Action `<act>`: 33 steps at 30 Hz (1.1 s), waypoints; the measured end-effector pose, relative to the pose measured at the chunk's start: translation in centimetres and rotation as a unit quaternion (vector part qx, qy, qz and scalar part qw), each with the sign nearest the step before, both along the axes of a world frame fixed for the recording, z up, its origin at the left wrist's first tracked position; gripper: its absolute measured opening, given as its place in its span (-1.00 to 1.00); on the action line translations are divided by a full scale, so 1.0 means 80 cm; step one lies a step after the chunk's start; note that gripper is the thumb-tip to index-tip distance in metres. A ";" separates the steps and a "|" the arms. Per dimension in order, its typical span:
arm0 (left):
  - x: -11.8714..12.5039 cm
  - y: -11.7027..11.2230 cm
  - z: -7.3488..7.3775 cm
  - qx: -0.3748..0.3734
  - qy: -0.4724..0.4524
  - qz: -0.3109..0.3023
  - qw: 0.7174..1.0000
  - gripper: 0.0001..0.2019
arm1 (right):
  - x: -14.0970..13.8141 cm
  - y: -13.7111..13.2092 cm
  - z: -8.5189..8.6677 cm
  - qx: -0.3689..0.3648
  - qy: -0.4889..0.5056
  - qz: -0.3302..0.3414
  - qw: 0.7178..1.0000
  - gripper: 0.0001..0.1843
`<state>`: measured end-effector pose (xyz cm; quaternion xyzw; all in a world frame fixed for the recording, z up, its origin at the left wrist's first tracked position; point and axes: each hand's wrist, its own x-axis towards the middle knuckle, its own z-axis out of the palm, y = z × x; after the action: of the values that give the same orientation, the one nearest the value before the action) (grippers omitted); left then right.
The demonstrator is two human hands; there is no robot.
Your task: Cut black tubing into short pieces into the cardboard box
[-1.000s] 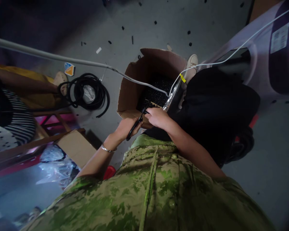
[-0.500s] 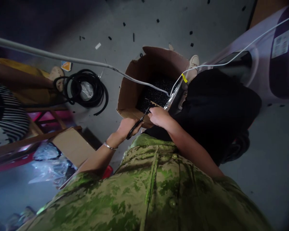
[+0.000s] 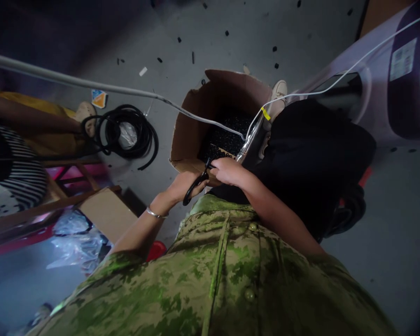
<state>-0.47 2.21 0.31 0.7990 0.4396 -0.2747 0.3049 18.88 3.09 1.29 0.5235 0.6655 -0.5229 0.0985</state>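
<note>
My left hand (image 3: 186, 185), with a silver bangle at the wrist, is wrapped round a pair of black-handled scissors (image 3: 198, 183). The blades point up and away, close to the fingertips of my right hand (image 3: 227, 171). Those fingers are pinched together beside the blades; a small dark bit shows there, but I cannot make out what it is. Both hands are over the near edge of an open cardboard box (image 3: 183, 135). Many small shiny black pieces (image 3: 231, 126) lie inside it, with a strip of cardboard among them.
A white cable (image 3: 126, 88) crosses above the box. A coil of black hose (image 3: 149, 135) lies on the floor at left, near another person's foot (image 3: 86, 114). Black scraps dot the floor. A pale machine housing (image 3: 374, 102) stands at right; a cardboard piece (image 3: 108, 207) and plastic bags lie lower left.
My right hand has shifted slightly left, closer to the scissors. The scissors have turned a little and their handles look more spread. The view has shifted slightly.
</note>
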 end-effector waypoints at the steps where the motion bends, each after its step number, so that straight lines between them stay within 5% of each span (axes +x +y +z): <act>1: 0.001 0.000 -0.001 0.001 0.005 -0.003 1.000 -0.59 | 0.000 0.000 0.000 -0.003 -0.001 0.001 1.000 -0.63; 13: 0.023 -0.026 -0.017 0.016 0.114 0.043 0.992 -0.50 | -0.002 0.006 -0.002 -0.036 -0.046 -0.026 0.998 -0.57; 20: 0.024 -0.027 -0.019 0.002 0.095 0.069 0.993 -0.52 | -0.003 0.007 -0.007 -0.038 -0.068 -0.026 0.997 -0.59; 28: -0.004 -0.017 -0.019 -0.033 -0.033 0.059 0.997 -0.52 | -0.003 0.001 -0.011 0.005 -0.014 0.030 0.999 -0.64; 33: 0.010 -0.014 -0.012 0.000 0.029 0.051 0.998 -0.50 | -0.002 0.002 -0.013 0.015 -0.031 0.013 0.999 -0.65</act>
<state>0.32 1.10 -0.68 0.7668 0.4887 -0.2821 0.3061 18.69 3.28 0.23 0.5321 0.6764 -0.4954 0.1181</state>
